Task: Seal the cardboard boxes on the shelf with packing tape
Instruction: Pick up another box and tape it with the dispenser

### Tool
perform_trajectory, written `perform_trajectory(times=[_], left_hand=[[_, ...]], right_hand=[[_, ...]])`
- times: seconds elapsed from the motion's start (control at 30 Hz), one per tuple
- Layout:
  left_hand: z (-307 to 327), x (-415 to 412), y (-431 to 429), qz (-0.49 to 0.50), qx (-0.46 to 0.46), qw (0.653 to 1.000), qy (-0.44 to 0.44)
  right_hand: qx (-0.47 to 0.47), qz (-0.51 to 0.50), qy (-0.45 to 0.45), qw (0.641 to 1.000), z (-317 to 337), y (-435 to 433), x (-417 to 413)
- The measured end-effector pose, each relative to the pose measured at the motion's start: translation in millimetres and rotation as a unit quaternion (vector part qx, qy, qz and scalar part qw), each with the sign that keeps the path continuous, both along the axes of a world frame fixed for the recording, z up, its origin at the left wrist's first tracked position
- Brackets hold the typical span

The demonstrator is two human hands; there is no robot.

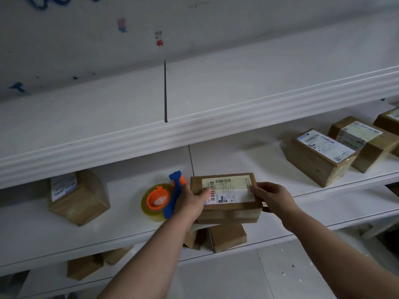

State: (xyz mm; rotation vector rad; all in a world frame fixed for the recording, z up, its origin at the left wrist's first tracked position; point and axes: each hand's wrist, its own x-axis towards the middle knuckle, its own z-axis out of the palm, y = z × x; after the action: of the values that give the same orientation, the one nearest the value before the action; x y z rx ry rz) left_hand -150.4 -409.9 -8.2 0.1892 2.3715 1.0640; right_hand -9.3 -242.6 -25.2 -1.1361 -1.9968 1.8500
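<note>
White wall (216, 24) w/ stickers (159, 38), tiled floor (291, 275).

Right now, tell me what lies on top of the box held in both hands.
On the box, a white barcode label. The left hand covers its left corner; the right hand grips the right end.

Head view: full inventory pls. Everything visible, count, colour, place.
shelves: several tiers, white, along the wall
held box: one, brown with white label, between the hands
tape dispenser: one, blue and orange, yellowish roll, left of held box
left box: one, brown, labelled, far left of dispenser
right boxes: three, brown, labelled, right end of tier
lower boxes: at least four, brown, below held box and lower left
stickers: two, colourful cartoons, wall
scribbles: several, blue, wall
left hand: grips held box's left end
right hand: grips its right end
</note>
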Motion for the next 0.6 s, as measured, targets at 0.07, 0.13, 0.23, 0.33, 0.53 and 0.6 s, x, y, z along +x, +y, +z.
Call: perform_trajectory(times=[0.07, 0.13, 0.23, 0.33, 0.53, 0.6], left_hand=[[6.8, -4.2, 6.4, -0.034, -0.027, 0.997, 0.057], [15.8, -4.6, 20.4, -0.014, 0.043, 0.996, 0.075], [26.2, 4.6, 42.8, 0.068, 0.253, 0.965, -0.012], [22.1, 18.5, 44.6, 0.056, 0.233, 0.971, -0.011], [20.7, 14.1, 27.4, 0.047, 0.153, 0.987, -0.029], [24.5, 6.8, 21.9, 0.057, 0.155, 0.986, -0.004]], right_hand=[[0.116, 0.061, -0.026, 0.991, -0.5, 4.1, 7.2], [0.251, 0.173, -0.043, 0.951, 1.6, 5.5, 10.7], [0.344, 0.248, -0.094, 0.901, 3.2, 6.1, 6.0], [0.355, 0.176, -0.154, 0.905, 3.0, 13.5, -8.1], [0.351, 0.063, -0.272, 0.894, 21.9, 42.2, -34.5], [0.398, 0.054, -0.309, 0.862, 26.1, 37.4, -42.9]])
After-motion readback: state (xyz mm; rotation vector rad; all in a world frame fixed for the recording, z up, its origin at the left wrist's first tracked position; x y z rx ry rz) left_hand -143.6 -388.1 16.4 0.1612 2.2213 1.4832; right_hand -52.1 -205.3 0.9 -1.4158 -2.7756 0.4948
